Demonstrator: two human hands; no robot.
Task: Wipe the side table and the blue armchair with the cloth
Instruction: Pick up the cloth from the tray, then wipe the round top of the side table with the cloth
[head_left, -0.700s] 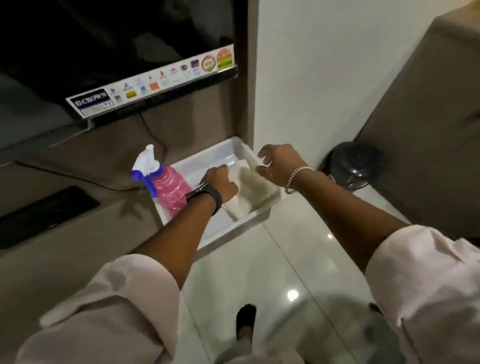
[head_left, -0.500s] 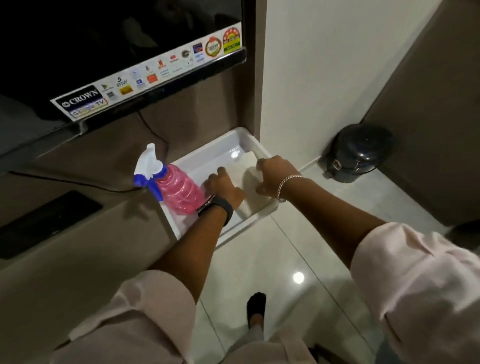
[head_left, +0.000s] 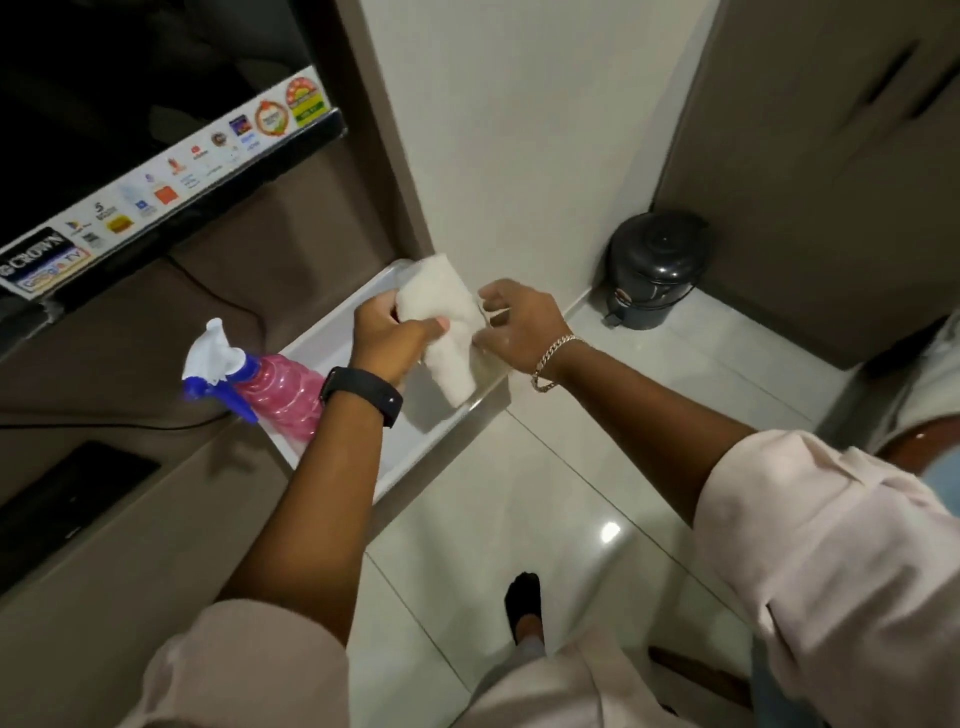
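A white cloth hangs bunched above the white tray, gripped in my left hand. My right hand is just right of the cloth with fingers spread, its fingertips at the cloth's edge. I cannot tell whether it pinches the fabric. A pink spray bottle with a blue and white trigger lies in the tray's left part, beside my left wrist. The side table and the blue armchair are out of view.
The tray rests on a brown TV counter under a black television. A black pedal bin stands on the glossy tiled floor at the wall corner. A brown cabinet rises at the right. My foot is below.
Both hands pressed on the cloth lying flat in the tray; now my left hand has lifted it up, bunched. My right hand has come off it and opened.
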